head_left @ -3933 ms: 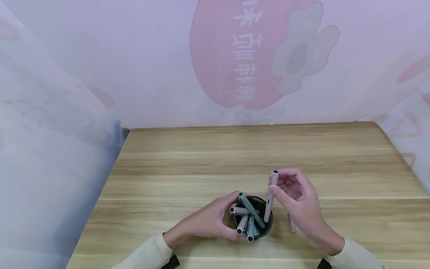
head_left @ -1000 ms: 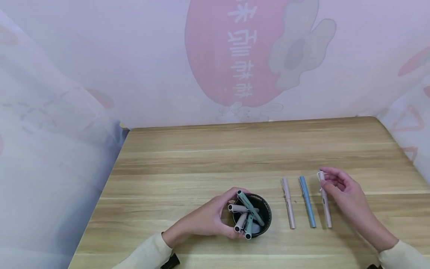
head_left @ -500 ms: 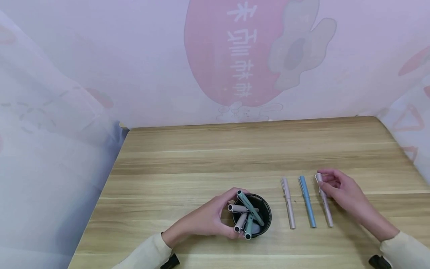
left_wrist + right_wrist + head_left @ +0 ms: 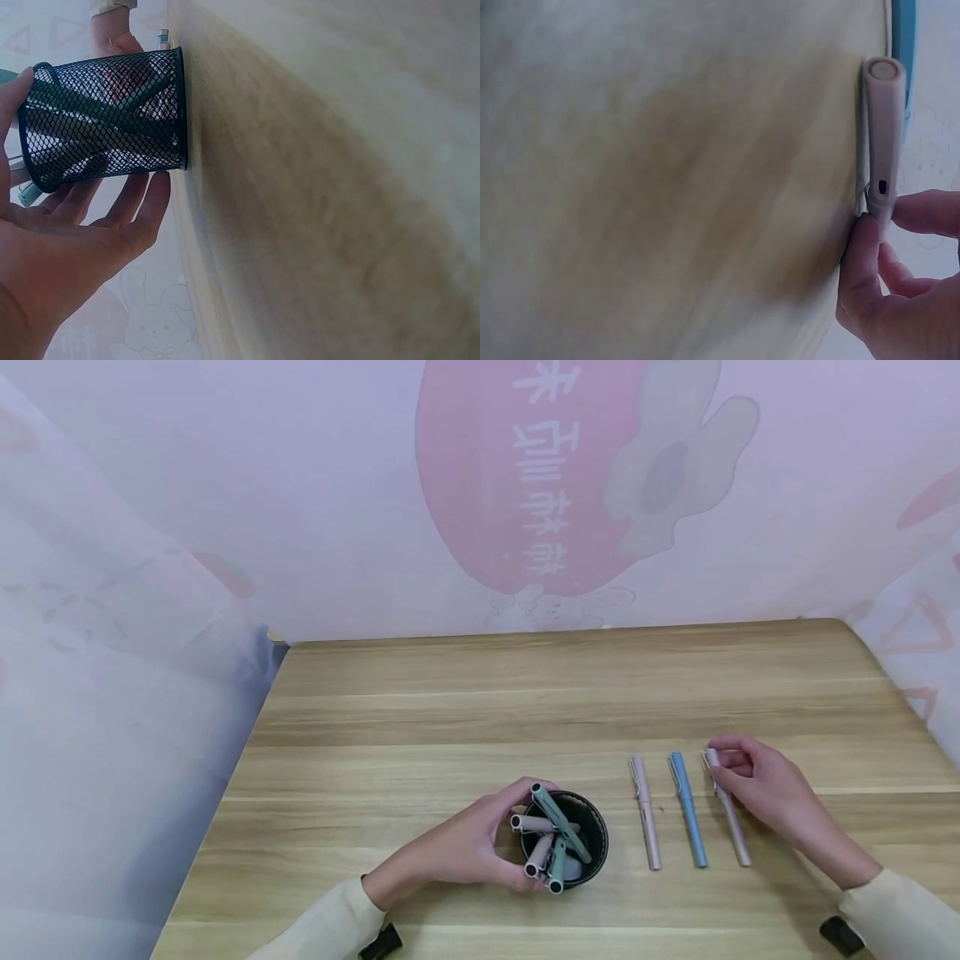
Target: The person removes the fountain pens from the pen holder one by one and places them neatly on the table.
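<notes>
My left hand (image 4: pixel 480 843) holds a black mesh pen holder (image 4: pixel 105 120) round its side, and the holder stands on the table. Inside it lean green pens (image 4: pixel 560 820) and pale pink pens (image 4: pixel 535 824), their ends sticking out over the rim toward the left hand. To the right, my right hand (image 4: pixel 765 785) pinches a pale pink pen (image 4: pixel 883 127) near its clip end, with the pen lying along the tabletop. Beside that pen lie a blue pen (image 4: pixel 688 814) and, further left, another pale pink pen (image 4: pixel 646 818), roughly in a row.
The wooden table (image 4: pixel 420 710) reaches back to a pale printed curtain (image 4: pixel 337 510). More curtain hangs along the left and right sides. Black wrist devices, such as the one under the right sleeve (image 4: pixel 842 935), sit close to the tabletop.
My right hand has carried the pale pink pen from above the holder to the right, down beside the blue pen. Lately its clip end has shifted slightly left. The left hand stays on the holder.
</notes>
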Action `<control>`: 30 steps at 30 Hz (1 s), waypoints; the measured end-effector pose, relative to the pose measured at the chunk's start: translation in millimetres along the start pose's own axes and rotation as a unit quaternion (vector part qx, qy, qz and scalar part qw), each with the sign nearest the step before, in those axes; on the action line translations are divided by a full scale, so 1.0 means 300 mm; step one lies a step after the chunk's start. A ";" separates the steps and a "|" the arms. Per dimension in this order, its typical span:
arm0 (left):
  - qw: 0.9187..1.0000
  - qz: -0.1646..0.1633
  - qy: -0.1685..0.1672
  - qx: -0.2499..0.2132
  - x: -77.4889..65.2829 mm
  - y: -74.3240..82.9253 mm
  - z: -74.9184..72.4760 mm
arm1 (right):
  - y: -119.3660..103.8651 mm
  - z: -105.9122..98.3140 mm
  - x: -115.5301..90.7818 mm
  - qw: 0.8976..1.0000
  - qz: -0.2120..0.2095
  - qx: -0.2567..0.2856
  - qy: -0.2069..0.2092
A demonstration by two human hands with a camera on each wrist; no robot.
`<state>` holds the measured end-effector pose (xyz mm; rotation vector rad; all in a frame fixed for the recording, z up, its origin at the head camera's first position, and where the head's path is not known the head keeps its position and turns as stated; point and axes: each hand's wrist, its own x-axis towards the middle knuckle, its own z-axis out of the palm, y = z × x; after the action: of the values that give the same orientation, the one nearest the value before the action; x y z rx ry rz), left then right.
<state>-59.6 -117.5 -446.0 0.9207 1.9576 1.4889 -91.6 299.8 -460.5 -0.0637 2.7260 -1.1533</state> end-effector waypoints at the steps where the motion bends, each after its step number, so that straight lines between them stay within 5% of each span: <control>1: 1.000 0.001 0.000 0.000 0.001 -0.001 0.000 | -0.002 0.000 0.000 1.000 0.002 -0.003 -0.002; 15: 1.000 0.014 0.000 0.000 0.005 -0.008 0.002 | 0.001 -0.001 -0.002 1.000 0.015 -0.013 -0.004; 30: 1.000 -0.013 0.011 0.003 -0.002 0.004 0.007 | 0.012 0.002 0.012 1.000 -0.007 -0.020 0.005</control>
<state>-57.4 -116.4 -445.4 0.8805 1.9832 1.4866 -94.9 301.5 -464.0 -0.0825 2.7608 -1.1055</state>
